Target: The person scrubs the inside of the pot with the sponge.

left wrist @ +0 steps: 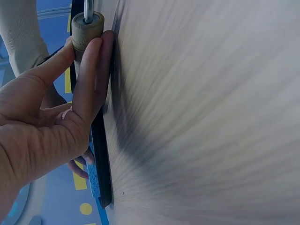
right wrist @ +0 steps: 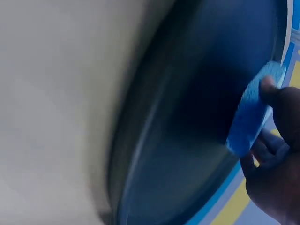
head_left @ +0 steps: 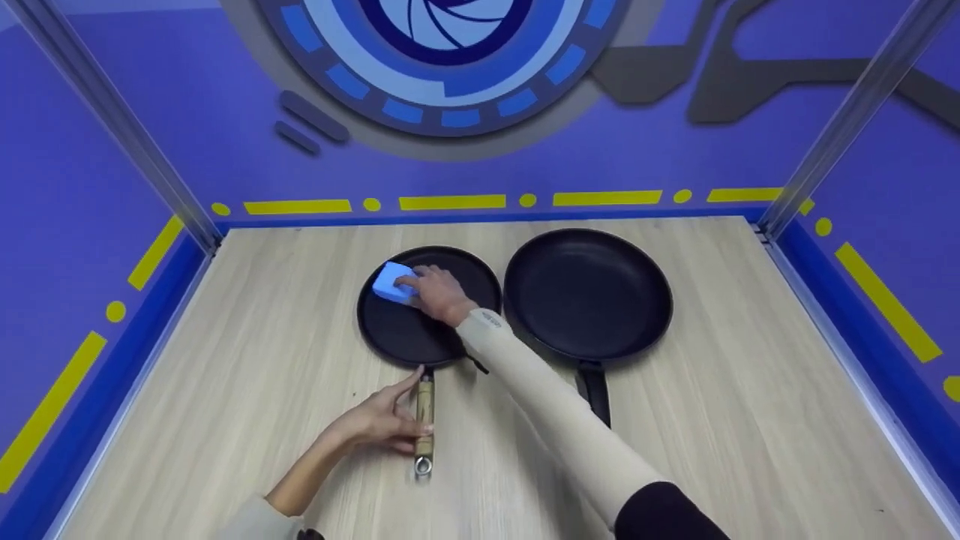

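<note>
A blue sponge [head_left: 391, 283] lies on the upper left of a shallow black frying pan [head_left: 409, 334], pinched between the right hand's [head_left: 441, 294] thumb and fingers. The right wrist view shows the sponge [right wrist: 253, 115] tilted against the pan's dark inner face [right wrist: 187, 154]. Below the pan, the left hand [head_left: 381, 417] grips its wood-look handle [head_left: 424, 405], which ends in a metal ring. Seen from the left wrist, the thumb and fingers stand on opposite sides of the handle [left wrist: 86, 32].
A larger, deeper black frying pan [head_left: 589, 296] sits close on the right, its black handle [head_left: 595, 394] partly behind the right forearm. Both pans rest on a light wood-grain table [head_left: 750, 420]. Blue walls [head_left: 450, 172] with yellow marks enclose the back and sides.
</note>
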`<state>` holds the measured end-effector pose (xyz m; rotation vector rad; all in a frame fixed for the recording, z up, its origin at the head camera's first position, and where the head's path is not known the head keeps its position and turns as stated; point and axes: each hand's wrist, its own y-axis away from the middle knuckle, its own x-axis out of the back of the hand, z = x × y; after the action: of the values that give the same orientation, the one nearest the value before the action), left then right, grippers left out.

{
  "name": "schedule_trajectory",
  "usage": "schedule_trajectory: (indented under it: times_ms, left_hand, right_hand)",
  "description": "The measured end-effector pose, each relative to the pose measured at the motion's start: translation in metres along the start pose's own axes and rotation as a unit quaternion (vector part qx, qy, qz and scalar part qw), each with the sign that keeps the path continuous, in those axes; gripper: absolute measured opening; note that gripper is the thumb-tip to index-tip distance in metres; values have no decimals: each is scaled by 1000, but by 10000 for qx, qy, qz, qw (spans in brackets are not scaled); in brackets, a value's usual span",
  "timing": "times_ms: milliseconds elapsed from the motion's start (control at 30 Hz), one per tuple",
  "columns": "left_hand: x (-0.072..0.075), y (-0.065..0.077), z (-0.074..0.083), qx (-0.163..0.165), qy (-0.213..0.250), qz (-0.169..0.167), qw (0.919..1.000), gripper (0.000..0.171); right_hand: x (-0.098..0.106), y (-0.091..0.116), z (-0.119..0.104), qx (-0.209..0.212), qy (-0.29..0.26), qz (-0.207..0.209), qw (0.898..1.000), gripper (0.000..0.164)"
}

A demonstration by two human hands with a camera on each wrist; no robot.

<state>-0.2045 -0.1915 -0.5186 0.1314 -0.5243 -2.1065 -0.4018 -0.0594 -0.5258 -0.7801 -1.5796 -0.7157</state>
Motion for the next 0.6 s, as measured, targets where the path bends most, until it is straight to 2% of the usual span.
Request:
schedule_trajectory:
  times_ms: [100, 233, 367, 467, 600]
  left_hand:
    - [2, -2, 1, -6, -119, -82, 9999, 106]
    - [4, -4, 1, 2, -199, -85, 9998, 106]
    - [4, -4, 1, 4, -143, -74, 9999, 107]
    - [3, -3, 1, 9, -176, -43, 9998, 107]
    - [-1, -2, 1, 10, -248, -11, 9997, 108]
  right_hand:
    - [7, 6, 6, 359, -25, -301, 9989, 45]
    - [12, 20, 9, 1062, -206, -349, 9935, 43]
    - [14, 36, 6, 1533, -341, -461, 9865, 41]
    - [18, 44, -2, 1650, -199, -593, 9843, 39]
    - [19, 51, -12, 1494, 58, -564, 9872, 38]
